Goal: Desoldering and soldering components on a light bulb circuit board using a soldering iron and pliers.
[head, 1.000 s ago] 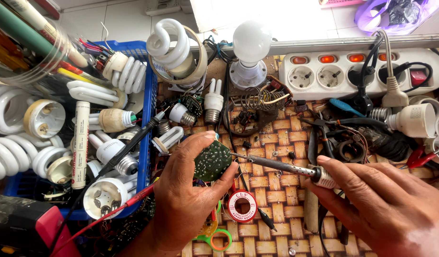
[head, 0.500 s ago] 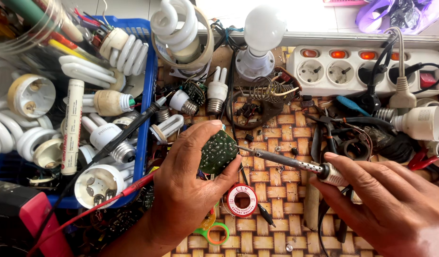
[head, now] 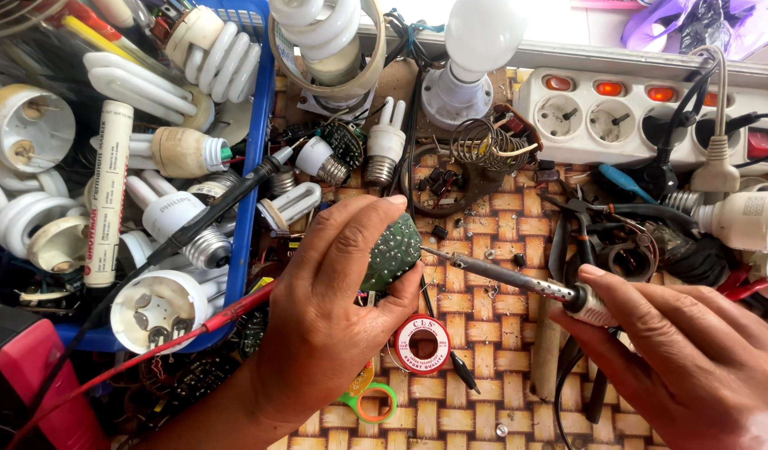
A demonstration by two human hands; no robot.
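Green, round and dotted with silver solder points, the small circuit board (head: 391, 252) sits over the woven bamboo mat (head: 501, 350), pinched between thumb and fingers of the left hand (head: 334, 308), which is closed around its edge. The metal-shafted soldering iron (head: 517, 279) meets the board's right edge with its tip; the right hand (head: 692, 358) grips its handle, fingers curled shut. Just below the board lies a red-and-white solder spool (head: 422, 343). Left of the hand, a blue plastic crate (head: 252, 167) holds white spiral lamps. A white power strip (head: 650, 112) lies beyond, upper right.
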